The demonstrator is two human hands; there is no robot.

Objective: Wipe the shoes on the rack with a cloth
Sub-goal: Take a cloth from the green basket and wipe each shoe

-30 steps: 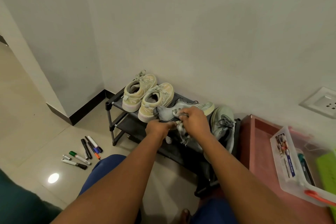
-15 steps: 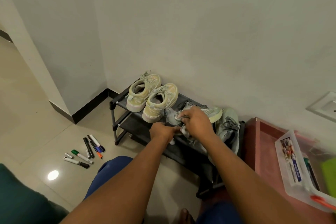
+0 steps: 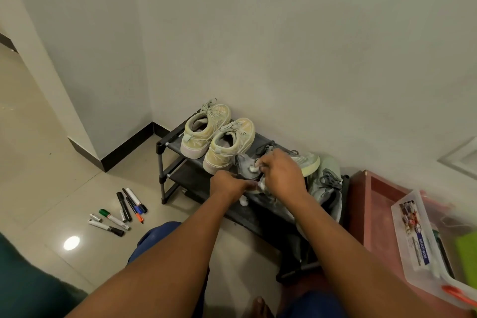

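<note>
Grey shoe (image 3: 246, 166) is on the top shelf of the black rack (image 3: 165, 160), near the middle of it, lying across the shelf: long axis runs left-right along the rack, heel end toward the yellow pair, pale green-soled toe (image 3: 311, 162) pointing right. It looks tipped onto its side, though hands cover most of it.

Left hand (image 3: 227, 186) grips the near lower edge of the grey shoe at the heel end, fingers curled on it. Right hand (image 3: 282, 174) sits on top of the shoe mid-length, fingers clenched round a bunched whitish cloth (image 3: 254, 168), cloth pressed on the upper. A bit of the cloth also shows below the hand.

Left of it, two yellowish sneakers (image 3: 219, 134) stand side by side, upright, heels toward the camera, toes toward the wall. The nearer one is just beside the grey shoe's heel, maybe touching, can't tell. Right of it, a second grey-green shoe (image 3: 326, 183) leans tilted at the rack's right end, laces facing out, close to the toe of the held shoe.

Wall is right behind the rack. Lower shelf is mostly hidden by both forearms.

Around: loose markers (image 3: 121, 210) on the tile floor left of the rack, well apart from it. A reddish wooden tray (image 3: 371, 204) right of the rack, with a clear plastic box (image 3: 413, 237) resting on it. Wall socket plate (image 3: 462, 157) at far right edge.
</note>
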